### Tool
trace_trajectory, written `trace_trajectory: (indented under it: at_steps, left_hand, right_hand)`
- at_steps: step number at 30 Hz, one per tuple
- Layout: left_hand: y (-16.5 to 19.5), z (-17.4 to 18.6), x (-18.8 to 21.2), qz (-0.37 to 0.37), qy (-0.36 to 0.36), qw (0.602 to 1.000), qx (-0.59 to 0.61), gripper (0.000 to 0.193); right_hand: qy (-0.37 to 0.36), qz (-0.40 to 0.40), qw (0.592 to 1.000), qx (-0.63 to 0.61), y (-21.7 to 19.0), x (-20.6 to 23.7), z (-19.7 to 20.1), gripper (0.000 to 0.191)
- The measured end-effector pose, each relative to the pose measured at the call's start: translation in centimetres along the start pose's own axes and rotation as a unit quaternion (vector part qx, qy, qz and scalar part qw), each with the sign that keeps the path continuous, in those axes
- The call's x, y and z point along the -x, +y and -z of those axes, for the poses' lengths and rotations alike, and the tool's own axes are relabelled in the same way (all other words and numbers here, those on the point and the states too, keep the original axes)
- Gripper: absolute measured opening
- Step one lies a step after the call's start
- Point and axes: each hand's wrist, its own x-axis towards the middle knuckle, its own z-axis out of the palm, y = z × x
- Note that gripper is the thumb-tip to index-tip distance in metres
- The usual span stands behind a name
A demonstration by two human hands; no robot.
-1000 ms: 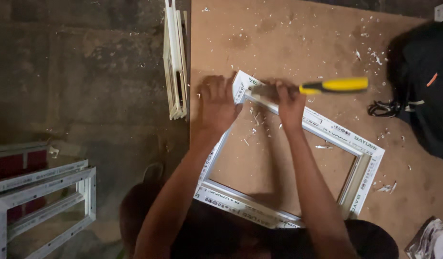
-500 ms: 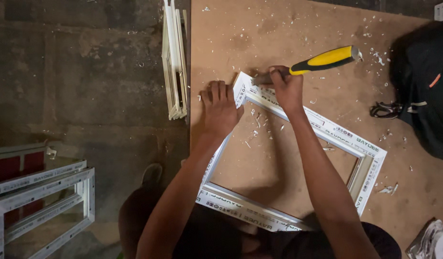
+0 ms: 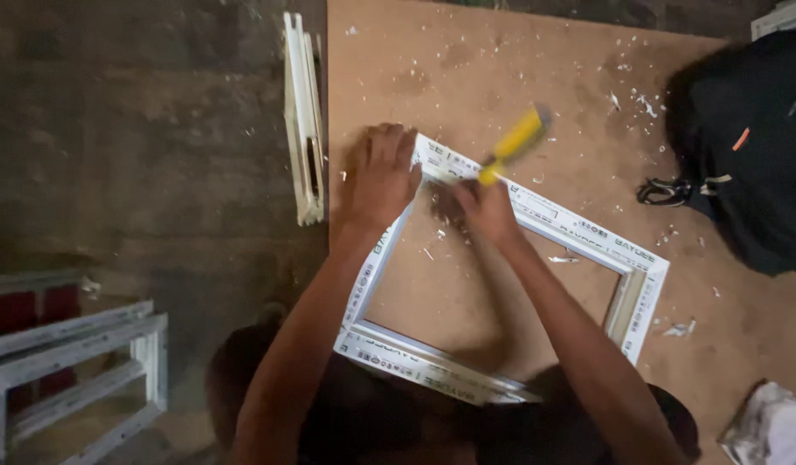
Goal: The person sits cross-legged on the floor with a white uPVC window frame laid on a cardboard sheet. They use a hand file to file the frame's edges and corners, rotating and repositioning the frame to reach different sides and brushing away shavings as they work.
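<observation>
A square white plastic window frame (image 3: 587, 234) lies flat on a brown board (image 3: 501, 60). My left hand (image 3: 382, 172) presses palm-down on the frame's far left corner. My right hand (image 3: 484, 207) grips a tool with a yellow and black handle (image 3: 514, 142), blurred by motion, its working end down at that same corner beside my left hand. The tool's tip is hidden behind my fingers. White shavings lie scattered around the corner.
A black bag (image 3: 747, 146) with a strap sits on the board's right side. White frame offcuts (image 3: 303, 112) lean at the board's left edge. More white frames (image 3: 71, 362) stand on the dark floor at lower left. A crumpled white thing (image 3: 773, 426) lies at bottom right.
The yellow handle has swung from lying flat, pointing right, to tilting steeply up. My right hand has moved down toward the inside of the corner. My left hand stays pressed on the frame.
</observation>
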Motion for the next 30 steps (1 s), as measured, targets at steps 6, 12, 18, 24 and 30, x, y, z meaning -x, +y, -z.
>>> trace_trajectory:
  at_steps: [6,12,18,24,30]
  left_hand:
    - [-1.6,-0.4,-4.1,-0.205,-0.128,0.965,-0.101,0.029]
    - [-4.1,-2.7,-7.7,-0.132,-0.224,0.964,0.054,0.029]
    - [-4.8,-3.7,-7.2,-0.150,-0.200,0.966,0.072,0.031]
    - [-4.6,-3.6,-7.8,-0.181,-0.206,0.961,0.040,0.026]
    - [-3.8,-3.0,-7.7,-0.127,-0.228,0.965,0.031,0.030]
  right_hand:
    - [0.079,-0.124,0.989,-0.019,5.4,16.7,5.3,0.026]
    - [0.108,-0.286,0.939,-0.158,9.6,26.3,6.6,0.024]
    - [0.124,-0.307,0.870,-0.365,11.3,25.3,5.2,0.026]
    - [0.077,-0.306,0.879,-0.359,9.4,24.5,5.3,0.029]
    - [0.085,-0.340,0.870,-0.348,8.3,24.2,5.9,0.028]
